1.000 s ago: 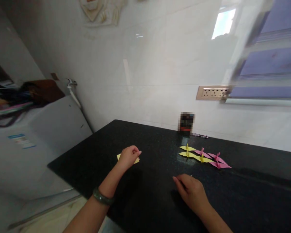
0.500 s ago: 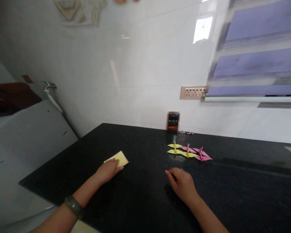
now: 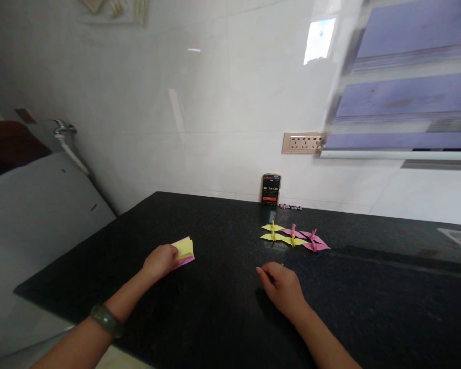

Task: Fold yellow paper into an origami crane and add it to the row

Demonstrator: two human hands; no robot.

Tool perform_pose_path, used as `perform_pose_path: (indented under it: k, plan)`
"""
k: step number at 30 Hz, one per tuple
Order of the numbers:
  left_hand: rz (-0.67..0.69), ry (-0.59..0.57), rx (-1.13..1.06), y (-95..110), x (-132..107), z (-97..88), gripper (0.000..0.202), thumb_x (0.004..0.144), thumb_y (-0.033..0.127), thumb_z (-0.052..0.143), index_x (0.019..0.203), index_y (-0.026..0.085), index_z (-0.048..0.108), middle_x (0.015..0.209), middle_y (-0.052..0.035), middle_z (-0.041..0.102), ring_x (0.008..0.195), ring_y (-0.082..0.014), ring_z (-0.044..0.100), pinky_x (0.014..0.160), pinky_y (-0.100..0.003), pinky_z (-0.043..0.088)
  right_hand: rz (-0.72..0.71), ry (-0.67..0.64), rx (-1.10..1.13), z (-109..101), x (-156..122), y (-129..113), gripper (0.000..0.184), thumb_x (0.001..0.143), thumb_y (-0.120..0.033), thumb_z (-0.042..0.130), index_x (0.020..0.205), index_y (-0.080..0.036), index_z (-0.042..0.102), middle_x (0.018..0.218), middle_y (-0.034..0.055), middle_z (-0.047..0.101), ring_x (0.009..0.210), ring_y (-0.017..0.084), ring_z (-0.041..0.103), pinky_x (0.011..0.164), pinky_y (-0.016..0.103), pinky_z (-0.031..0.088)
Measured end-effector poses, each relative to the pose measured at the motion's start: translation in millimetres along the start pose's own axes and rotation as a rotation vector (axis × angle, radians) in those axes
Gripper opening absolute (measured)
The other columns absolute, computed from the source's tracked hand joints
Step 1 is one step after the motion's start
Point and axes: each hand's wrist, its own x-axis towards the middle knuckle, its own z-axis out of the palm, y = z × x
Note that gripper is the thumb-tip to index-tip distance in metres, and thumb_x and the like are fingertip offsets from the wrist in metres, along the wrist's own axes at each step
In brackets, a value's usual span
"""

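Observation:
At the left part of the black counter, my left hand [image 3: 160, 263] is closed on the edge of yellow paper [image 3: 183, 248]. Pink paper [image 3: 184, 262] shows just beneath the yellow. My right hand [image 3: 281, 288] rests on the counter with its fingers curled in and nothing visible in them. Beyond it stand folded paper cranes in two rows, touching one another: yellow cranes [image 3: 273, 236] on the left and pink cranes [image 3: 314, 245] on the right.
A phone [image 3: 271, 189] with a running timer leans against the white tiled wall, beside a dark patterned strap [image 3: 290, 207]. A power socket [image 3: 303, 143] is above. The black counter [image 3: 223, 307] ends at the left, near a grey appliance [image 3: 34, 215].
My left hand has curled round the yellow paper and its edge is raised, so more pink shows underneath. My right hand stays curled in place. The view has shifted slightly.

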Motion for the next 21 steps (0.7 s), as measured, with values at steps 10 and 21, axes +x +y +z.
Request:
perform_pose_path:
  k: [10,21]
  plan:
    - [0.081,-0.077,0.088,-2,1,-6.0,0.033,0.065,0.047,0.049,0.054,0.017,0.057,0.058,-0.0028,0.056,0.055,-0.0166,0.051,0.051,-0.023,0.027,0.012,0.011,0.032,-2,-2,1,0.03,0.083,-0.03,0.038,0.062,-0.017,0.056,0.054,0.0004,0.053,0.051,0.011,0.05,0.053,0.02,0.033]
    - [0.123,-0.024,0.042,2,-23,-11.0,0.021,0.071,0.03,0.047,0.06,0.018,0.06,0.067,-0.0046,0.062,0.065,-0.0192,0.056,0.06,-0.026,0.036,0.071,0.037,0.187,-4,-6,-5,0.033,0.08,-0.036,0.041,0.057,-0.017,0.055,0.053,0.0,0.051,0.051,0.011,0.048,0.054,0.021,0.033]
